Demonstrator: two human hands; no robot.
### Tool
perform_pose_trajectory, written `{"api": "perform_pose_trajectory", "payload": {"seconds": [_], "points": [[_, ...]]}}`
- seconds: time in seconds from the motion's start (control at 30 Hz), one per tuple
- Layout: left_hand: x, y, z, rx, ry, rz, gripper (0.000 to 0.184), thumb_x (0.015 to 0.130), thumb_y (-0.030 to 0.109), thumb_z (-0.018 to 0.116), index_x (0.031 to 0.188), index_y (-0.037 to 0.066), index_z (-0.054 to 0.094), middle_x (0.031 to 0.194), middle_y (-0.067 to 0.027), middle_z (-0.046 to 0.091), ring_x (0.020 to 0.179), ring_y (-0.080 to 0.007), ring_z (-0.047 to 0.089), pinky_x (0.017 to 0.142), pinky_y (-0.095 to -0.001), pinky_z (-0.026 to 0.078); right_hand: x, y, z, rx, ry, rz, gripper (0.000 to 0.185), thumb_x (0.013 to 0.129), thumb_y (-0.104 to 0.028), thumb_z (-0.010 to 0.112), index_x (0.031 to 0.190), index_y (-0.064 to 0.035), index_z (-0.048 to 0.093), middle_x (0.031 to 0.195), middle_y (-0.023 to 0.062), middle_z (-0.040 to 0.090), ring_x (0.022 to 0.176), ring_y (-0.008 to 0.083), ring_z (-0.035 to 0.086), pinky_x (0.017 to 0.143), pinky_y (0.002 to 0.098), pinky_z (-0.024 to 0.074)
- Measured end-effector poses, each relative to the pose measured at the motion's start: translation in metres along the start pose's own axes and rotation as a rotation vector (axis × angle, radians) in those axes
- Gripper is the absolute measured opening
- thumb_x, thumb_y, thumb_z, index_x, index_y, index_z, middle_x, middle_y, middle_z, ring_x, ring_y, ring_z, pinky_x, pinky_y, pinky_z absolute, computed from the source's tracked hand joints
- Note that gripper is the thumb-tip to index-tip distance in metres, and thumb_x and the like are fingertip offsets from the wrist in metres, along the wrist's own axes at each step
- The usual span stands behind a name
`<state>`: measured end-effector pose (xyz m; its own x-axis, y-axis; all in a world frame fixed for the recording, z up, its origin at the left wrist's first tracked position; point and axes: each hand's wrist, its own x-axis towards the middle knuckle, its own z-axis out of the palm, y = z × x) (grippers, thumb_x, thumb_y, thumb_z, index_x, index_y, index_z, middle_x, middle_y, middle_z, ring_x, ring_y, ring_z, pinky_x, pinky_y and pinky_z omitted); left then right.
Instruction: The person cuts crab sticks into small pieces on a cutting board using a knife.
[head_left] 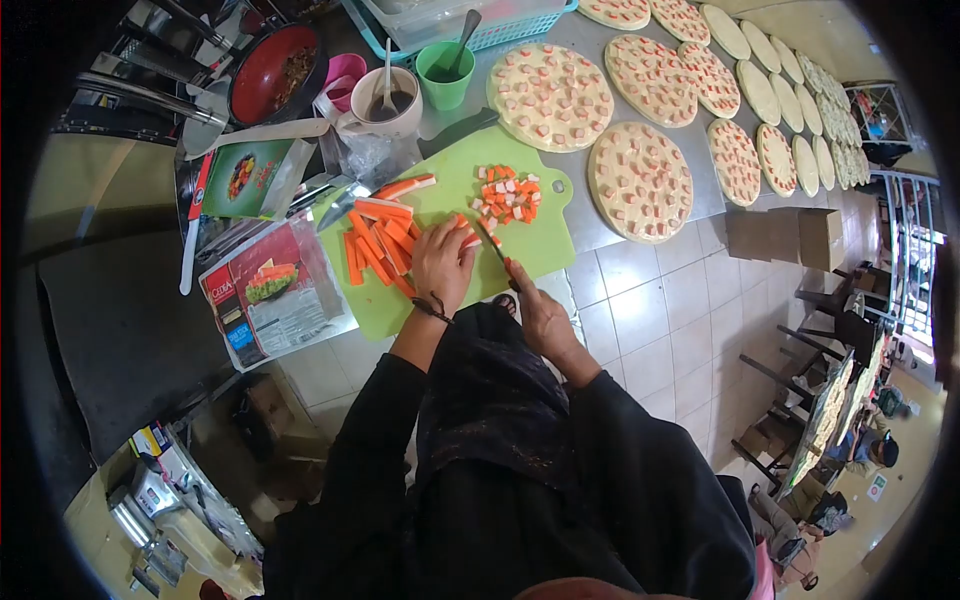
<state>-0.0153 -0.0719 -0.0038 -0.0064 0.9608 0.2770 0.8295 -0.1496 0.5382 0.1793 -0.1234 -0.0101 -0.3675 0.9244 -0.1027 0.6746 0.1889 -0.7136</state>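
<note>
Orange-white sticks (372, 245) heaped near the left edge of the green board (538, 240). Left hand (443, 262), as I watch remotely: palm down, fingers curled, pinning a stick; right hand (545, 322) closed round the knife (494, 243), blade slanting by left fingertips. Diced bits (508, 196) near right edge.

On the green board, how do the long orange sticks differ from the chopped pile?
Shape: the orange sticks are long and slender, while the chopped pieces are short chunks.
Colour: the sticks show mostly orange sides, whereas the pieces show a speckled mix of orange and white.
Position: the sticks lie left of the left hand, the pieces above and right of it.
Both rest on the green board.
</note>
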Motion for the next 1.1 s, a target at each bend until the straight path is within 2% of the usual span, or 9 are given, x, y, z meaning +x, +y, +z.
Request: {"api": "perform_pose_trajectory", "payload": {"seconds": [0.13, 0.23, 0.3, 0.33, 0.4, 0.53, 0.73, 0.8, 1.1], "points": [[-0.002, -0.001, 0.001, -0.104, 0.014, -0.026, 0.024, 0.072, 0.008, 0.068, 0.095, 0.005, 0.065, 0.108, -0.0124, 0.060, 0.100, -0.0319, 0.056, 0.087, -0.0420, 0.045, 0.007, -0.019, -0.009, -0.034, 0.021, 0.022, 0.063, 0.089, -0.008, 0.046, 0.146, -0.0240, 0.022, 0.073, 0.0195, 0.057, 0.059, 0.0376, 0.059, 0.056, 0.0476, 0.0501], [-0.001, 0.001, 0.001, -0.059, 0.017, -0.043, 0.021, 0.072, 0.008, 0.069, 0.091, 0.004, 0.065, 0.106, -0.0123, 0.060, 0.100, -0.0322, 0.056, 0.086, -0.0426, 0.045, 0.005, -0.032, -0.007, -0.068, -0.009, 0.020, 0.064, 0.088, -0.008, 0.047, 0.146, -0.0240, 0.023, 0.072, 0.0187, 0.057, 0.060, 0.0369, 0.060, 0.056, 0.0471, 0.0505], [-0.002, 0.000, 0.002, -0.049, 0.018, -0.040, 0.021, 0.072, 0.009, 0.069, 0.092, 0.004, 0.065, 0.107, -0.0125, 0.061, 0.098, -0.0323, 0.057, 0.085, -0.0424, 0.045, 0.008, -0.040, -0.010, -0.078, -0.140, 0.149, 0.057, 0.091, -0.008, 0.045, 0.144, -0.0210, 0.027, 0.081, 0.0233, 0.059, 0.070, 0.0406, 0.061, 0.065, 0.0471, 0.0500], [-0.002, -0.001, 0.003, -0.038, 0.019, -0.037, 0.022, 0.072, 0.009, 0.070, 0.093, 0.004, 0.066, 0.107, -0.0126, 0.061, 0.097, -0.0324, 0.057, 0.085, -0.0423, 0.046, 0.008, -0.038, -0.007, -0.078, -0.140, 0.148, 0.057, 0.091, -0.008, 0.045, 0.144, -0.0210, 0.027, 0.081, 0.0233, 0.059, 0.070, 0.0406, 0.061, 0.065, 0.0471, 0.0500], [-0.002, -0.002, 0.004, -0.035, 0.025, -0.032, 0.022, 0.072, 0.008, 0.070, 0.093, 0.004, 0.066, 0.106, -0.0126, 0.061, 0.096, -0.0326, 0.057, 0.084, -0.0423, 0.046, 0.007, -0.034, -0.002, -0.132, -0.053, 0.068, 0.065, 0.087, -0.006, 0.047, 0.145, -0.0240, 0.025, 0.072, 0.0179, 0.056, 0.062, 0.0366, 0.061, 0.056, 0.0466, 0.0511], [-0.001, -0.002, 0.003, -0.072, 0.016, -0.025, 0.018, 0.072, 0.008, 0.068, 0.089, 0.004, 0.064, 0.105, -0.0122, 0.061, 0.098, -0.0326, 0.056, 0.086, -0.0422, 0.045, 0.016, -0.030, 0.005, -0.147, -0.065, 0.063, 0.065, 0.086, -0.006, 0.047, 0.145, -0.0241, 0.026, 0.074, 0.0187, 0.057, 0.062, 0.0373, 0.061, 0.058, 0.0464, 0.0515], [0.001, 0.000, 0.000, -0.098, 0.015, -0.033, 0.018, 0.072, 0.007, 0.067, 0.089, 0.004, 0.063, 0.105, -0.0120, 0.061, 0.097, -0.0326, 0.056, 0.085, -0.0417, 0.046, 0.020, -0.030, 0.008, -0.078, 0.030, -0.030, 0.067, 0.085, -0.005, 0.049, 0.145, -0.0224, 0.026, 0.081, 0.0213, 0.061, 0.065, 0.0371, 0.062, 0.060, 0.0454, 0.0519], [0.001, 0.000, 0.000, -0.091, 0.031, -0.030, 0.019, 0.071, 0.007, 0.068, 0.089, 0.003, 0.063, 0.105, -0.0127, 0.061, 0.097, -0.0333, 0.056, 0.085, -0.0420, 0.046, 0.008, -0.025, 0.009, -0.130, -0.091, 0.086, 0.065, 0.087, -0.006, 0.048, 0.145, -0.0217, 0.026, 0.079, 0.0210, 0.061, 0.067, 0.0367, 0.063, 0.061, 0.0442, 0.0521], [-0.002, 0.002, -0.003, -0.040, 0.036, 0.024, 0.025, 0.072, 0.006, 0.066, 0.097, 0.001, 0.062, 0.111, -0.0160, 0.058, 0.100, -0.0344, 0.056, 0.087, -0.0428, 0.045, 0.012, -0.015, -0.004, 0.047, 0.023, -0.009, 0.060, 0.090, -0.006, 0.045, 0.145, -0.0193, 0.027, 0.072, 0.0212, 0.058, 0.061, 0.0375, 0.060, 0.057, 0.0461, 0.0483]]}}
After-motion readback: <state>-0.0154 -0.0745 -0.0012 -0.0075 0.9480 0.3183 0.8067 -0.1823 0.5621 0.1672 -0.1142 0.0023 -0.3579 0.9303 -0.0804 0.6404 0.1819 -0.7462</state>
